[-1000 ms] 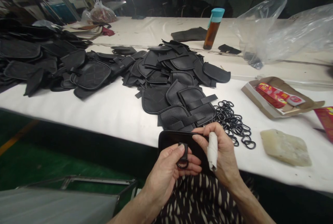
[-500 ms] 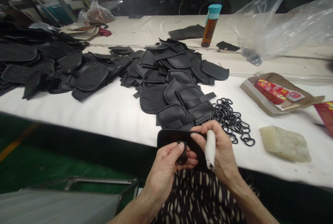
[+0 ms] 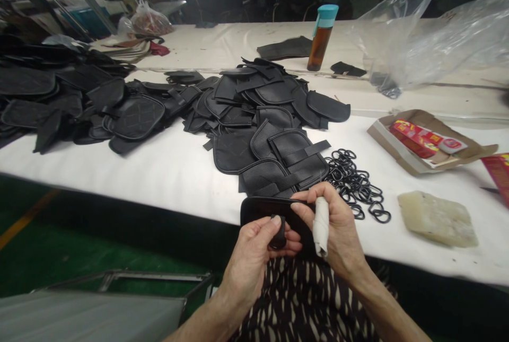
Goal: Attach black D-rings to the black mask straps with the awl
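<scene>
At the table's front edge, a black leather flap (image 3: 258, 207) with a piped rim is held over my lap. My left hand (image 3: 258, 246) pinches a short black strap (image 3: 279, 233), folded into a loop, between thumb and fingers. The flap's upper edge is gripped by the thumb and fingers of my right hand (image 3: 332, 220). One finger of that hand wears a white wrapping (image 3: 321, 227). Just beyond lies a pile of similar black flaps (image 3: 274, 87), some with straps. Black D-rings (image 3: 353, 183) are heaped beside my right hand.
A yellowish wax-like block (image 3: 437, 219) and an open cardboard box (image 3: 405, 159) with red packets lie to the right. Farther back stand a bottle with a turquoise lid (image 3: 323, 37) and a clear plastic bag (image 3: 429, 50). More black pieces (image 3: 40, 82) cover the left side.
</scene>
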Demonstrator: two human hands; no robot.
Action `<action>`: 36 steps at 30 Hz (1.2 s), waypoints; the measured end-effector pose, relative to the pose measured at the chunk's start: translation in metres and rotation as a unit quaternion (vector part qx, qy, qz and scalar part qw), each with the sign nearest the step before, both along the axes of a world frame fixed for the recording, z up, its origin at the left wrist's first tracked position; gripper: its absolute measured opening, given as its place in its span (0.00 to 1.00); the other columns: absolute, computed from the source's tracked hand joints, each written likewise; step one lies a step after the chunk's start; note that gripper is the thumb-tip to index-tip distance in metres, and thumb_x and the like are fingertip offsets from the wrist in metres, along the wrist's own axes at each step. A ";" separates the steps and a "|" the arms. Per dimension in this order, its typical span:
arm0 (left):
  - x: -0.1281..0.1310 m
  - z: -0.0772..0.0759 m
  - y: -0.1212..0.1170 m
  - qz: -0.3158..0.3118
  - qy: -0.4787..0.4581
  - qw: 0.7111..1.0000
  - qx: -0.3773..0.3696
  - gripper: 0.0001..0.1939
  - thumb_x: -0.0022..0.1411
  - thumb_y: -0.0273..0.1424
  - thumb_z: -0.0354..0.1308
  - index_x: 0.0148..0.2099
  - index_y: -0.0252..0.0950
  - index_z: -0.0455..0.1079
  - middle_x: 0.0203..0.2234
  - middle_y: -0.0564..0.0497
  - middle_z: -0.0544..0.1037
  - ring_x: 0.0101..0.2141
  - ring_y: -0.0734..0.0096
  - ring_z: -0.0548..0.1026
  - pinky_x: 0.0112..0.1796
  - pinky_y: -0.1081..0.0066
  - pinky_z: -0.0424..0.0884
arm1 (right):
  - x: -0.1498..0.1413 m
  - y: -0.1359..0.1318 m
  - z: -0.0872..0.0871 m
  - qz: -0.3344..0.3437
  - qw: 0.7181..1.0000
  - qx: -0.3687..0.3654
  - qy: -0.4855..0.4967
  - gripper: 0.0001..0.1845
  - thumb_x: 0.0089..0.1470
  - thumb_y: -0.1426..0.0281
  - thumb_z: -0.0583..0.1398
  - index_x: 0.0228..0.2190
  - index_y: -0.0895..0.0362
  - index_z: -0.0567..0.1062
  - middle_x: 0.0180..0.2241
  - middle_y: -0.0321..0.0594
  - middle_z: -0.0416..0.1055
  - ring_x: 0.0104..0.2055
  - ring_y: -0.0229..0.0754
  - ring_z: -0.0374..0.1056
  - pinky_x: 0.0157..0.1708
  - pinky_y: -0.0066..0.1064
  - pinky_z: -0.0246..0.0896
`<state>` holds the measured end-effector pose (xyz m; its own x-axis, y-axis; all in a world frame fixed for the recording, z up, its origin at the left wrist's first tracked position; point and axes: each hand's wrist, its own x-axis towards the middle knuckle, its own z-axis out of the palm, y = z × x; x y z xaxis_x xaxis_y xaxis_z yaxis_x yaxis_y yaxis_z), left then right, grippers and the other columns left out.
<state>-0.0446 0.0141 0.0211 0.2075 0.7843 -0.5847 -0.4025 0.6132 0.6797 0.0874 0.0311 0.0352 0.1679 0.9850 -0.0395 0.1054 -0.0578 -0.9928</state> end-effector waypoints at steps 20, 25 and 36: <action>0.003 0.003 0.008 0.040 -0.056 0.997 0.022 0.12 0.58 0.34 0.57 0.30 0.29 0.73 0.23 0.46 0.79 0.25 0.70 0.76 0.34 0.68 0.72 | 0.001 0.009 0.002 0.018 0.999 0.026 -0.019 0.10 0.50 0.67 0.60 0.27 0.53 0.62 0.34 0.36 0.74 0.32 0.39 0.71 0.32 0.31 0.67; 0.003 -0.002 0.010 0.061 -0.072 0.995 0.015 0.10 0.58 0.33 0.58 0.31 0.29 0.73 0.23 0.47 0.79 0.25 0.70 0.76 0.32 0.70 0.72 | 0.005 -0.008 -0.016 -0.012 0.970 0.198 -0.142 0.08 0.53 0.76 0.58 0.30 0.52 0.64 0.45 0.39 0.72 0.48 0.43 0.66 0.47 0.41 0.62; 0.011 0.001 0.003 0.155 -0.054 0.986 -0.022 0.08 0.52 0.31 0.64 0.31 0.33 0.69 0.22 0.54 0.75 0.25 0.78 0.73 0.27 0.80 0.69 | -0.014 -0.043 -0.041 0.008 0.918 0.250 -0.307 0.06 0.53 0.76 0.57 0.30 0.53 0.68 0.43 0.45 0.73 0.39 0.47 0.67 0.32 0.39 0.68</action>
